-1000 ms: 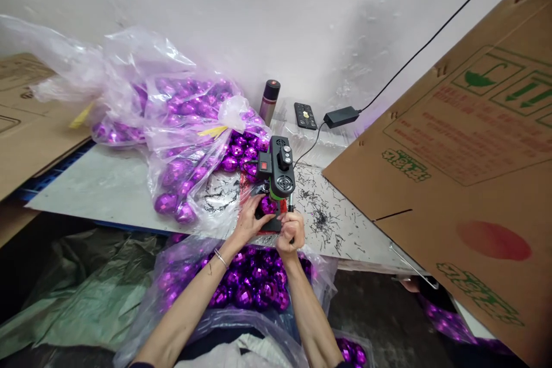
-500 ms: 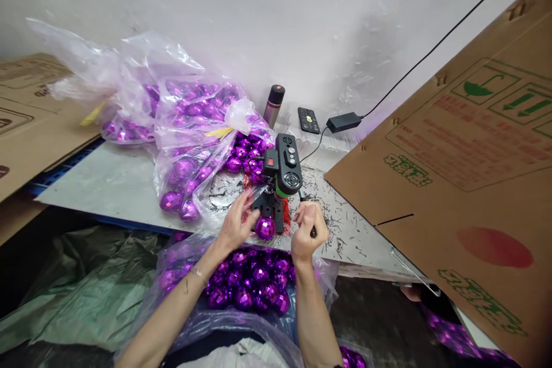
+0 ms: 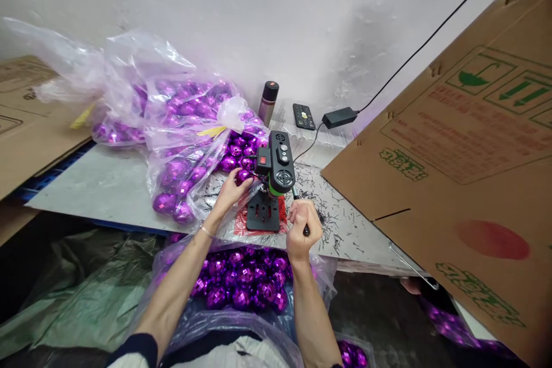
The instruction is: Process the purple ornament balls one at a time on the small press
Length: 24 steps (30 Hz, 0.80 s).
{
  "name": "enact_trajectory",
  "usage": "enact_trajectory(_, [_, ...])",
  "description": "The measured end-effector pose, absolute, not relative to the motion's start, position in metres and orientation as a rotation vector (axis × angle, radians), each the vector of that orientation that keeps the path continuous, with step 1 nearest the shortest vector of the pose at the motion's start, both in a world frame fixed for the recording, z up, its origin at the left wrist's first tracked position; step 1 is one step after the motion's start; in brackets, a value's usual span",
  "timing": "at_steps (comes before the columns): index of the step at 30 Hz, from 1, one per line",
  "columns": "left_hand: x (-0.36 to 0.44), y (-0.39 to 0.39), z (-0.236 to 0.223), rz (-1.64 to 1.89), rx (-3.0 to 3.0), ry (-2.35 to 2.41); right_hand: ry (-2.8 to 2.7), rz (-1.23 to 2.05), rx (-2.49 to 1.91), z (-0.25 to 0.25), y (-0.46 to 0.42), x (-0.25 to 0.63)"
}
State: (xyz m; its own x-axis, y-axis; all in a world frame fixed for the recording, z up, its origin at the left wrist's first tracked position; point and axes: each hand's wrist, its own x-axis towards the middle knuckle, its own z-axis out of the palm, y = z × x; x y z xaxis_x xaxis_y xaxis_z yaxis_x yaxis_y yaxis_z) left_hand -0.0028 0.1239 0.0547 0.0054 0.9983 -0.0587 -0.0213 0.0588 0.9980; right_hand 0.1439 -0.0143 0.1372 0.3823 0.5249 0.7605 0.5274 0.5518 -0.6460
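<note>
A shiny purple faceted ball (image 3: 244, 177) is between the thumb and fingers of my left hand (image 3: 230, 192), at the mouth of a clear bag of such balls (image 3: 172, 169). My right hand (image 3: 304, 227) is wrapped around the black-ended lever handle (image 3: 306, 230) of a small black press (image 3: 282, 161). The press's dark base plate (image 3: 263, 217) rests on a red sheet, and no ball sits on it. Below the table edge, an opened plastic bag holds many more purple balls (image 3: 245, 282).
A large cardboard box (image 3: 452, 172) leans in at the right, and another box (image 3: 38, 109) stands left. Behind the press are a bottle (image 3: 268, 104), a phone (image 3: 303, 117) and a power adapter (image 3: 340, 117). Small dark bits (image 3: 340, 230) litter the tabletop.
My left hand has moved up and away from the base plate to the bag opening. The ball that was at the plate's front is gone from there. My right hand stays on the lever.
</note>
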Motion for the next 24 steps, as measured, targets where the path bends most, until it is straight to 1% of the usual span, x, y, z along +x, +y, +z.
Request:
enact_trajectory(4, [-0.016,0.082,0.051,1.167,0.774,0.958,-1.196,0.039,-1.122,0.15,-0.012,0.142])
enact_trajectory(7, [-0.007,0.059,0.042,1.147,0.765,0.966,-1.187,0.062,-1.16,0.16,-0.011,0.142])
enact_trajectory(12, [0.017,0.052,0.024,1.144,1.251,1.158,-1.22,0.074,-1.166,0.166,-0.012,0.144])
enact_trajectory(17, [0.017,0.055,0.022,1.076,1.78,1.251,-1.231,0.041,-1.193,0.16,-0.013,0.145])
enact_trajectory(21, [0.013,0.054,0.026,1.004,1.978,1.172,-1.238,0.047,-1.158,0.155,-0.014,0.144])
enact_trajectory(24, [0.014,0.054,0.023,1.038,2.022,1.144,-1.248,0.047,-1.14,0.154,-0.015,0.144])
